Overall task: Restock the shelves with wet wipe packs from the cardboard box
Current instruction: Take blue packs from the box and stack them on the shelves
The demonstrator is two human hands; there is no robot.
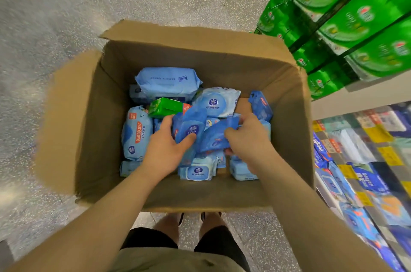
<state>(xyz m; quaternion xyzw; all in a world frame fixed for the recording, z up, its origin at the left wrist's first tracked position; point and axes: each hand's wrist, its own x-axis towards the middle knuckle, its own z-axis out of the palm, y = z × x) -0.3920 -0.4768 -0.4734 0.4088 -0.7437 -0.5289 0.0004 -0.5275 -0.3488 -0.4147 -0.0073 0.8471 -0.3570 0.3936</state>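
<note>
An open cardboard box [222, 58] stands on the floor in front of me, its bottom covered with several blue wet wipe packs and one green pack [165, 107]. Both my hands are inside it. My left hand [165, 149] grips a blue Vinda pack [191, 126] from the left, thumb on its front. My right hand [249, 136] pinches a darker blue pack [216, 136] by its right end. A large pale blue pack [166, 81] lies at the far side of the box.
Shelves on the right carry green packages [355, 22] above and blue wipe packs [364, 178] with yellow price tags below. The speckled grey floor [66, 16] spreads to the left. My legs and feet show just behind the box.
</note>
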